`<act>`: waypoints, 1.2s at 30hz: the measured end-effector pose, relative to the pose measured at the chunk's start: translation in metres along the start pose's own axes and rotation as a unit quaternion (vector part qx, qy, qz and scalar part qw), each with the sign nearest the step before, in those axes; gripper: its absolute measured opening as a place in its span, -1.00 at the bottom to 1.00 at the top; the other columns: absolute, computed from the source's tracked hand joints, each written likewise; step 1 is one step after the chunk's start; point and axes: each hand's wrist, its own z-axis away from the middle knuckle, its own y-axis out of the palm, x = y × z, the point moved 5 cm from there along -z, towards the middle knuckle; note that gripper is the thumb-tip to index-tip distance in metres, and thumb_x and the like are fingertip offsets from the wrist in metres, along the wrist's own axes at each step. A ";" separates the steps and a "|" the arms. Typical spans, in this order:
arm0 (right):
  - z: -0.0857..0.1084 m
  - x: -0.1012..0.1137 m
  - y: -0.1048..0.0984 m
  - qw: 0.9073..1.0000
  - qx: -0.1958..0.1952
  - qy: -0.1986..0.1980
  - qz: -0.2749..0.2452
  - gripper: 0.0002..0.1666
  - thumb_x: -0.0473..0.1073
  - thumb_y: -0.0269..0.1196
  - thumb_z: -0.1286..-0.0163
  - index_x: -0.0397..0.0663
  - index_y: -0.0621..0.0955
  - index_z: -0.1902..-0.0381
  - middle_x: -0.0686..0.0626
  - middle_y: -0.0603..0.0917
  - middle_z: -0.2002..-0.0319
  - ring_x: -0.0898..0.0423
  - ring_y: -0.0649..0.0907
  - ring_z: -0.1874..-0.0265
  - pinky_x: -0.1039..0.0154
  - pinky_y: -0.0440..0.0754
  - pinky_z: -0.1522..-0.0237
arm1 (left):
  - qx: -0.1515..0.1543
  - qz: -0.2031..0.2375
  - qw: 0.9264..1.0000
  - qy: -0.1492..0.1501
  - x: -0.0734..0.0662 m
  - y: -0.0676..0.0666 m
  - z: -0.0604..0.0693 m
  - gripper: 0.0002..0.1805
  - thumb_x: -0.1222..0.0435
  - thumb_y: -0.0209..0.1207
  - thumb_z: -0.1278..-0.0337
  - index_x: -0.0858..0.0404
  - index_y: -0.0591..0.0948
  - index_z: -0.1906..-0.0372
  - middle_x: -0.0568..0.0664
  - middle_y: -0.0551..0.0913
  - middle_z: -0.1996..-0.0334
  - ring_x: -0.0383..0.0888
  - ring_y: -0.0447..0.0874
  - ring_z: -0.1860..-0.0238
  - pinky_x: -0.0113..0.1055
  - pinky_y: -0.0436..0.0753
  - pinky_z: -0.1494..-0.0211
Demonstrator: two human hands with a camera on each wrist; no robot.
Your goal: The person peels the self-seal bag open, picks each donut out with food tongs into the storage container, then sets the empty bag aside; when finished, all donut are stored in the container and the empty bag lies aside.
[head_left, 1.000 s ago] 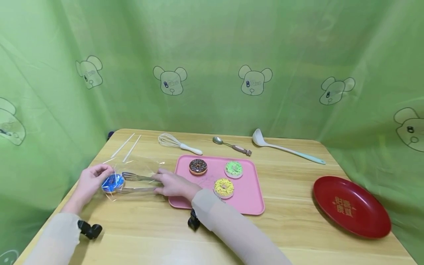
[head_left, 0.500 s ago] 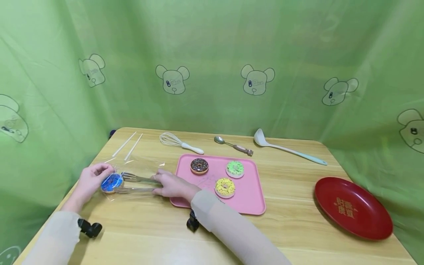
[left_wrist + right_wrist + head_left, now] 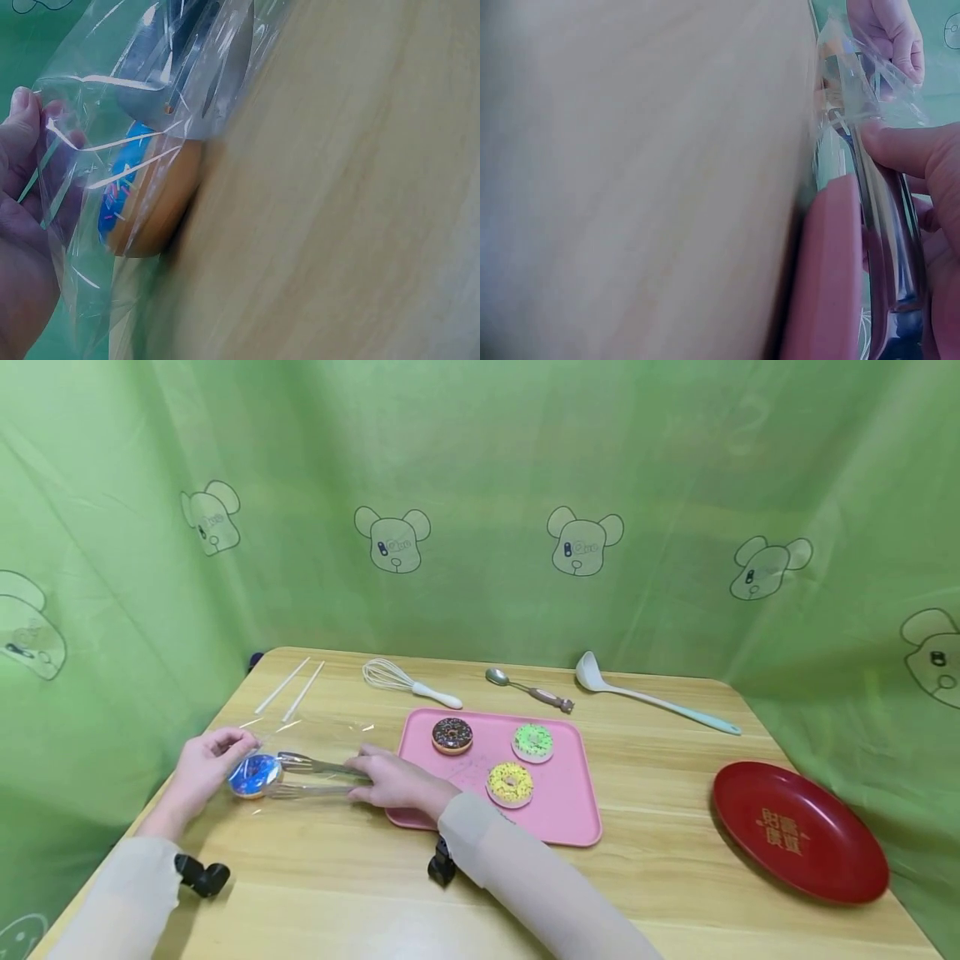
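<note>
A clear plastic bag [image 3: 330,735] lies around a blue-iced donut [image 3: 253,776] at the table's left side. My left hand [image 3: 206,768] pinches the bag's edge between thumb and fingers, right beside the donut. Metal tongs [image 3: 889,232] are in my right hand [image 3: 393,777], thumb on one arm and fingers on the other. The tongs' slotted ends reach into the bag, close to the donut; whether they touch it I cannot tell. In the left wrist view the donut [image 3: 154,195] stands tilted, its tan base and sprinkled blue top showing through the film.
On a pink tray [image 3: 566,818] sit a chocolate donut [image 3: 452,737], a green donut [image 3: 532,743] and a yellow donut [image 3: 510,785]. Behind are white sticks [image 3: 303,692], a whisk [image 3: 411,683], a spoon [image 3: 528,691] and a ladle [image 3: 652,699]. A red plate [image 3: 832,835] is right.
Both hands keep their holds, and the donut, bag and tongs stay in nearly the same place. The head view has shifted slightly.
</note>
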 end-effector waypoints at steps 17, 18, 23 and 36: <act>-0.005 0.005 0.000 1.000 0.000 -0.016 0.020 -0.36 -0.04 0.30 -0.22 -0.10 0.43 -0.23 -0.03 0.48 -0.02 0.21 0.51 0.11 0.44 0.42 -0.05 | 0.015 0.005 1.000 0.011 -0.001 0.006 -0.001 -0.75 0.37 0.16 -0.20 0.57 0.53 0.23 -0.18 0.70 0.36 -0.36 0.61 0.29 -0.61 0.52 0.18; -0.006 0.006 0.000 1.000 0.000 -0.020 0.022 -0.38 -0.05 0.29 -0.23 -0.11 0.44 -0.22 -0.03 0.49 -0.02 0.20 0.51 0.10 0.43 0.41 -0.07 | 0.016 0.005 1.000 0.011 0.000 0.006 -0.001 -0.74 0.36 0.15 -0.20 0.57 0.53 0.23 -0.17 0.70 0.36 -0.36 0.62 0.29 -0.61 0.52 0.18; -0.007 0.011 -0.001 0.999 -0.005 -0.034 0.035 -0.45 -0.07 0.27 -0.26 -0.10 0.47 -0.19 -0.02 0.50 0.00 0.19 0.52 0.08 0.41 0.41 -0.08 | 0.020 0.004 1.000 0.018 0.001 0.005 -0.002 -0.71 0.35 0.14 -0.22 0.60 0.51 0.21 -0.06 0.71 0.34 -0.34 0.62 0.29 -0.60 0.53 0.18; 0.002 0.011 -0.005 0.999 0.003 -0.033 0.042 -0.43 -0.08 0.27 -0.25 -0.13 0.46 -0.20 -0.02 0.51 0.07 0.25 0.50 0.24 0.47 0.47 0.09 | 0.014 -0.028 0.999 0.010 -0.001 0.001 0.001 -0.74 0.30 0.14 -0.23 0.49 0.56 0.21 -0.30 0.66 0.37 -0.40 0.57 0.29 -0.63 0.51 0.19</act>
